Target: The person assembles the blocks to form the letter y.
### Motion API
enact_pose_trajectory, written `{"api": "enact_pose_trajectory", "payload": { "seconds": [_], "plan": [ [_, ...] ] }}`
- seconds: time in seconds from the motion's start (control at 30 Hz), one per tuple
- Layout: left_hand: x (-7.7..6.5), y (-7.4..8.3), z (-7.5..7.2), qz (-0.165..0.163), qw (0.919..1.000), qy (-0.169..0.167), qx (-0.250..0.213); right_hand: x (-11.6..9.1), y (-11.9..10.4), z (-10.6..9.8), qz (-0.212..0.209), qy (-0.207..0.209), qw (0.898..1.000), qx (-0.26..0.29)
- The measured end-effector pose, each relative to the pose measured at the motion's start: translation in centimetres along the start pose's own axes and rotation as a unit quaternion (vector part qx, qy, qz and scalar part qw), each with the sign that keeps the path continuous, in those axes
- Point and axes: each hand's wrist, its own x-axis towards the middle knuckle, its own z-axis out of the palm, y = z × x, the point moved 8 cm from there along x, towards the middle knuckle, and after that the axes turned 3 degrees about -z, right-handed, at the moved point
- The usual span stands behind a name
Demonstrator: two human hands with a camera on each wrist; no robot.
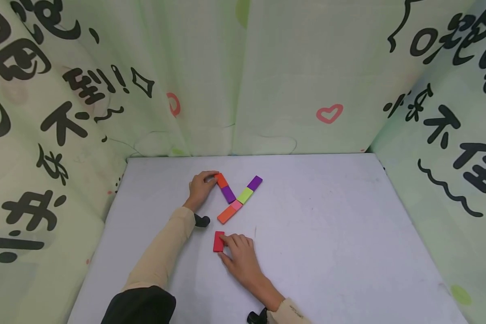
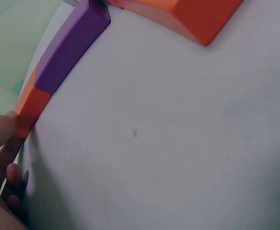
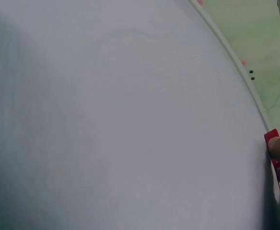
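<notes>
Wooden-looking coloured blocks form a Y shape on the table. My left hand [image 1: 201, 189] pinches the outer end of the orange block [image 1: 221, 180] on the left arm of the Y. End to end with it lies a purple block [image 1: 228, 195], also seen in the left wrist view [image 2: 73, 48]. A second purple block [image 1: 254, 182], a lime green block [image 1: 245, 195], a pink block [image 1: 236, 205] and another orange block [image 1: 227, 215] make one slanting row. Nearer the body, my right hand [image 1: 240, 258] grips a red block [image 1: 218, 241] between thumb and fingers, apart from the Y.
The white table [image 1: 328, 234] has its far edge against a pale green curtain [image 1: 283, 81] printed with black characters. Curtain also hangs along the left and right sides. A dark strap device [image 1: 202, 221] sits at the left wrist.
</notes>
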Motion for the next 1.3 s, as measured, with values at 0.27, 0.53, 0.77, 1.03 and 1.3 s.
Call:
{"api": "enact_pose_trajectory", "payload": {
  "seconds": [0.27,0.53,0.77,1.03,1.3],
  "plan": [
    [0.0,0.1,-0.2,0.006,1.0,0.006,0.003,0.4,-0.3,0.2,-0.002,0.011,1.0,-0.01],
    [0.0,0.0,-0.2,0.002,0.9999,0.009,-0.007,0.6,-0.5,0.1,0.004,0.007,1.0,-0.007],
    [0.0,0.1,-0.3,0.004,1.0,0.005,-0.006,0.9,-0.7,0.2,0.006,0.016,1.0,-0.02],
    [0.2,-0.2,-0.2,-0.013,0.9982,-0.048,-0.033,1.4,-0.9,0.5,0.025,0.02,0.999,-0.023],
    [0.1,-0.5,-0.2,-0.041,0.9925,-0.102,-0.052,1.9,-1.2,0.8,0.03,0.017,0.999,-0.035]
  ]
}}
